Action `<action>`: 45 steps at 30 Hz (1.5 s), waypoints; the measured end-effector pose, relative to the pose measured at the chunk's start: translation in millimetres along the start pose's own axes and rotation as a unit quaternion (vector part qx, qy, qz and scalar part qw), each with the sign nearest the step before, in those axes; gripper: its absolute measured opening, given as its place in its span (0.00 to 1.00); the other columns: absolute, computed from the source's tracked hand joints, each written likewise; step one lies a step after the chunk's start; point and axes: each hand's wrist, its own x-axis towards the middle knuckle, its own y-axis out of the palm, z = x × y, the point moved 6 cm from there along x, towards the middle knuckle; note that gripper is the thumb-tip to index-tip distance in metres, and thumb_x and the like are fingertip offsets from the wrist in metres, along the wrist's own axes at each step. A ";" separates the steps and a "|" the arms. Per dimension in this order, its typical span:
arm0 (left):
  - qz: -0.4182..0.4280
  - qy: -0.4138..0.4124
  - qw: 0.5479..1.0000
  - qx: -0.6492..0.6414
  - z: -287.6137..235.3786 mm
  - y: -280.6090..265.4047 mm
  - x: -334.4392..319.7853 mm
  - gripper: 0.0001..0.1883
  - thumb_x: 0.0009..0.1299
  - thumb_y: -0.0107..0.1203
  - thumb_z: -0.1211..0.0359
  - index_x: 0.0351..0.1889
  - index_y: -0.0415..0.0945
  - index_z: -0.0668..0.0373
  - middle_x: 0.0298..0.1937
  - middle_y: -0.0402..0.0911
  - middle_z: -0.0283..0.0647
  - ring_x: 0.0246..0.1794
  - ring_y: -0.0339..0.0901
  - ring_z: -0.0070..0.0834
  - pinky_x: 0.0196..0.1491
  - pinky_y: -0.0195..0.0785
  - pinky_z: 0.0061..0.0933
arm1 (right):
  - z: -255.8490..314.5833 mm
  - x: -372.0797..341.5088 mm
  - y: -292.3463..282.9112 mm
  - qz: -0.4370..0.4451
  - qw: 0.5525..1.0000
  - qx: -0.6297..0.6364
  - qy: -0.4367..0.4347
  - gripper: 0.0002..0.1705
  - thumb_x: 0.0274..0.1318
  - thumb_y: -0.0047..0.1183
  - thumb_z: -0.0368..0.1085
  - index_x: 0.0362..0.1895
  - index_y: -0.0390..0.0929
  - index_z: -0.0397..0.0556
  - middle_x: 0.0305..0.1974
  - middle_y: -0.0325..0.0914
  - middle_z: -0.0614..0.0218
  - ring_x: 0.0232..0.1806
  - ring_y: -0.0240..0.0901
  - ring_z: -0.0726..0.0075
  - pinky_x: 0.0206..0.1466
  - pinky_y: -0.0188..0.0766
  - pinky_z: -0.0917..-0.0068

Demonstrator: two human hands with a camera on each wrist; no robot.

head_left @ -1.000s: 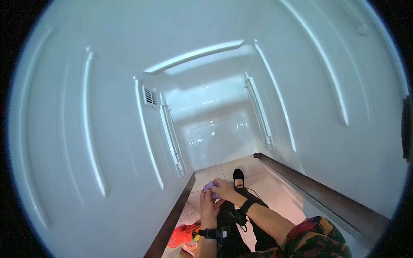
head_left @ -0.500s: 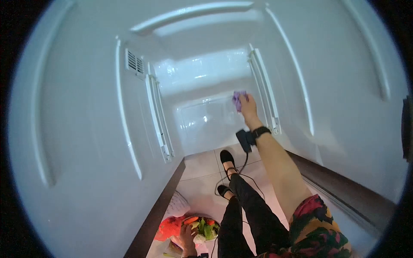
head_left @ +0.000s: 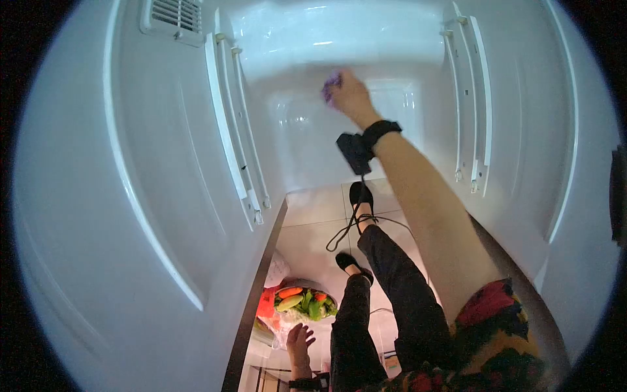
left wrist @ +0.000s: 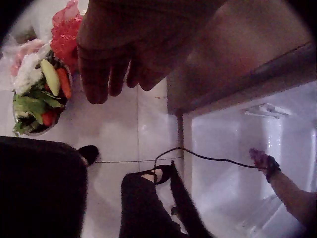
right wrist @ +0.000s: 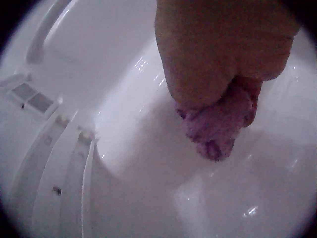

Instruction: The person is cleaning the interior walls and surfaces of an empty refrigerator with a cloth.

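Note:
My right hand point(head_left: 354, 97) holds a crumpled purple cloth point(head_left: 332, 90) inside a white, fridge-like cabinet, close to its glossy back wall point(head_left: 307, 117). In the right wrist view the cloth point(right wrist: 218, 126) bunches out below the curled fingers, over the smooth white surface. My left hand point(head_left: 300, 340) hangs low outside the cabinet with nothing in it, its fingers loosely bent. Nearest to it are vegetables point(head_left: 307, 304) in a round container on the floor. From the left wrist, that hand point(left wrist: 133, 49) shows dark, with fingers pointing down.
White slide rails point(head_left: 225, 117) run along the cabinet's left wall, with more rails point(head_left: 480, 98) on the right. A vent grille point(head_left: 175, 18) sits at the upper left. A red plastic bag point(head_left: 266, 304) lies beside the vegetables. A black cable point(head_left: 339, 240) hangs from the right wrist near the feet.
Both hands were together at the purple cloth; the left then let go and dropped toward the vegetables. The right hand carried the cloth into the cabinet, then leftward across it. The head view moved closer.

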 end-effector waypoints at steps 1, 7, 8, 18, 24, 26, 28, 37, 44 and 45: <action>-0.003 0.000 1.000 0.001 -7.0 4.0 -0.4 0.17 0.66 0.48 0.69 0.52 0.65 0.63 0.45 0.74 0.44 0.39 0.75 0.31 0.35 0.72 0.28 | 1.0 -15.8 13.2 0.030 0.999 0.025 0.024 0.14 0.44 0.50 0.38 0.36 0.70 0.44 0.32 0.74 0.52 0.37 0.72 0.48 0.43 0.67 0.59; 0.093 0.108 0.990 0.007 -42.0 34.3 4.3 0.16 0.67 0.46 0.68 0.52 0.65 0.62 0.45 0.73 0.42 0.41 0.74 0.29 0.38 0.71 0.27 | -70.5 -161.8 40.1 0.137 0.976 0.139 0.096 0.18 0.43 0.54 0.42 0.35 0.70 0.41 0.32 0.74 0.55 0.36 0.72 0.57 0.41 0.67 0.66; 0.100 0.108 0.989 0.010 -41.4 40.3 7.6 0.16 0.67 0.46 0.68 0.52 0.65 0.62 0.45 0.73 0.42 0.41 0.74 0.29 0.38 0.71 0.27 | -90.9 -191.3 36.3 0.131 0.963 0.178 0.153 0.19 0.43 0.53 0.41 0.37 0.70 0.40 0.33 0.74 0.55 0.37 0.72 0.57 0.42 0.67 0.66; 0.133 0.042 0.989 -0.055 44.2 59.4 55.6 0.11 0.67 0.45 0.72 0.46 0.70 0.61 0.42 0.75 0.38 0.39 0.75 0.27 0.39 0.72 0.25 | -269.1 -306.5 0.8 -0.060 0.903 0.306 0.296 0.11 0.49 0.48 0.31 0.38 0.68 0.42 0.33 0.73 0.64 0.32 0.72 0.72 0.34 0.70 0.75; 0.140 0.070 0.983 -0.096 54.3 110.2 96.0 0.09 0.67 0.46 0.72 0.44 0.70 0.62 0.42 0.75 0.41 0.40 0.75 0.28 0.39 0.71 0.24 | -237.8 -217.9 -41.5 -0.273 0.962 0.014 0.007 0.02 0.51 0.46 0.29 0.30 0.71 0.46 0.32 0.73 0.65 0.29 0.69 0.66 0.31 0.66 0.71; 0.146 0.070 0.982 -0.099 56.2 126.7 103.6 0.10 0.67 0.45 0.72 0.46 0.69 0.62 0.42 0.75 0.42 0.41 0.75 0.29 0.39 0.71 0.24 | -234.1 -193.3 -9.1 -0.289 0.934 -0.206 -0.047 0.02 0.49 0.47 0.31 0.29 0.71 0.47 0.31 0.73 0.62 0.32 0.68 0.59 0.36 0.63 0.65; 0.150 0.057 0.981 -0.106 71.7 131.3 116.5 0.10 0.67 0.46 0.72 0.46 0.69 0.63 0.43 0.75 0.42 0.41 0.75 0.29 0.39 0.71 0.24 | -215.7 -186.1 55.6 -0.294 0.922 -0.199 -0.154 0.04 0.44 0.45 0.30 0.28 0.71 0.49 0.28 0.70 0.61 0.37 0.65 0.56 0.42 0.60 0.62; 0.131 0.042 0.984 -0.112 99.4 131.6 145.0 0.11 0.67 0.46 0.72 0.46 0.69 0.64 0.42 0.76 0.43 0.40 0.76 0.30 0.39 0.72 0.25 | -219.1 -287.2 185.1 -0.151 0.973 0.104 -0.143 0.09 0.44 0.41 0.23 0.31 0.70 0.48 0.31 0.69 0.61 0.38 0.64 0.56 0.45 0.61 0.63; 0.116 0.022 0.990 -0.075 101.2 114.4 161.8 0.11 0.67 0.44 0.73 0.46 0.69 0.64 0.41 0.76 0.43 0.41 0.76 0.30 0.40 0.72 0.26 | -342.4 -240.2 78.3 -0.319 0.939 -0.128 -0.025 0.09 0.51 0.42 0.29 0.37 0.70 0.41 0.38 0.70 0.53 0.43 0.63 0.50 0.49 0.59 0.57; 0.111 0.023 0.991 -0.072 99.1 112.5 164.6 0.11 0.67 0.44 0.73 0.46 0.69 0.64 0.41 0.76 0.43 0.41 0.76 0.30 0.40 0.72 0.26 | -325.9 -237.7 110.1 -0.344 0.920 -0.182 -0.050 0.11 0.52 0.41 0.31 0.40 0.69 0.40 0.41 0.70 0.51 0.46 0.63 0.49 0.51 0.58 0.57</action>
